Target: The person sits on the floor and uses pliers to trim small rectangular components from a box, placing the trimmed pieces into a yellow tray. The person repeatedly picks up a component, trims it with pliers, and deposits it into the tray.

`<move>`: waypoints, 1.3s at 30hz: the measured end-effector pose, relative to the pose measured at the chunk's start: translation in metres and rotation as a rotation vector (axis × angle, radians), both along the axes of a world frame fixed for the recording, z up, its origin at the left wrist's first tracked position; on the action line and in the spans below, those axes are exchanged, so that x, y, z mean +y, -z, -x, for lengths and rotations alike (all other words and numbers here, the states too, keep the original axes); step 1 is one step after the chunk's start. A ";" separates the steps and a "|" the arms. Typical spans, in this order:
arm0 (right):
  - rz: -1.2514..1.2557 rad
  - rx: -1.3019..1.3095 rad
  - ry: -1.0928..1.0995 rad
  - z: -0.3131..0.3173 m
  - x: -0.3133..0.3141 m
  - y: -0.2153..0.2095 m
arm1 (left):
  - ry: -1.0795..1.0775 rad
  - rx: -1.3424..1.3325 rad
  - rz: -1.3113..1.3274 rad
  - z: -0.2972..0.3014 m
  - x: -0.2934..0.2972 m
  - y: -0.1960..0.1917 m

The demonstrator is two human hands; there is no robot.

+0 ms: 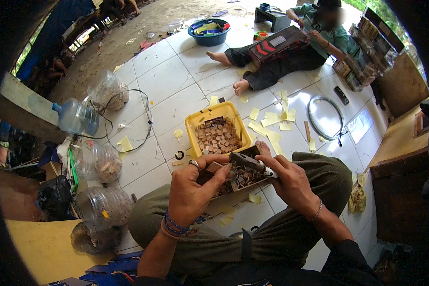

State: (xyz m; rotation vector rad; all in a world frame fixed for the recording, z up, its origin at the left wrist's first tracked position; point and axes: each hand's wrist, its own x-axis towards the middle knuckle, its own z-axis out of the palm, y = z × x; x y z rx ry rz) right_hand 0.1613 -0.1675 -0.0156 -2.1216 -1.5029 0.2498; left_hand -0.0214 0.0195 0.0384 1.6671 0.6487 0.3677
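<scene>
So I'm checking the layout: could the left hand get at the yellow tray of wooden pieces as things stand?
Probably yes. The yellow tray sits on the floor just beyond the left hand, with nothing between them, though that hand's fingers already pinch a small wooden piece.

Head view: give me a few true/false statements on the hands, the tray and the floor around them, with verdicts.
1. The left hand holds a small brown piece between its fingertips. True.
2. The right hand is empty. False: it grips a dark tool laid across the piece.
3. The yellow tray holds small brown pieces. True.
4. The blue basin sits between the person's knees. False: it stands far off on the tiles, near a seated co-worker.
5. Clear plastic jugs stand to the person's left. True.
6. The floor tiles are black. False: they are white, with yellow paper scraps strewn on them.
</scene>
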 end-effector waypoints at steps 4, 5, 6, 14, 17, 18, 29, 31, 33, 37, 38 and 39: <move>0.004 0.032 -0.012 0.001 0.001 -0.002 | -0.006 0.019 0.035 0.000 0.000 0.001; -0.007 0.032 -0.015 0.001 0.001 -0.003 | 0.000 -0.007 0.038 0.000 0.000 0.001; 0.013 0.010 -0.012 0.001 0.001 -0.003 | 0.000 -0.017 0.047 0.000 0.000 0.001; -0.021 0.103 -0.031 0.003 0.001 0.000 | -0.023 -0.014 -0.006 -0.003 0.000 0.003; 0.029 0.314 -0.086 0.001 0.000 -0.004 | 0.019 0.007 -0.002 -0.001 0.004 0.004; 0.049 0.405 -0.128 -0.002 -0.001 -0.007 | 0.030 -0.015 -0.032 -0.002 0.006 0.006; -0.069 0.467 0.001 -0.013 0.001 -0.019 | 0.132 -0.139 -0.169 0.005 0.011 0.003; -0.033 0.743 0.225 -0.018 0.000 -0.024 | 0.139 -0.031 -0.273 -0.001 0.017 0.001; -0.176 1.038 0.303 -0.023 -0.006 -0.033 | 0.273 -0.056 -0.481 -0.010 0.025 0.003; -0.311 1.273 0.385 -0.022 -0.005 -0.043 | 0.468 0.016 -0.706 -0.034 0.035 0.033; -0.350 1.361 0.385 -0.021 -0.005 -0.044 | 0.534 0.019 -0.728 -0.044 0.038 0.048; -0.333 1.367 0.458 -0.021 -0.005 -0.045 | 0.576 0.052 -0.666 -0.055 0.040 0.067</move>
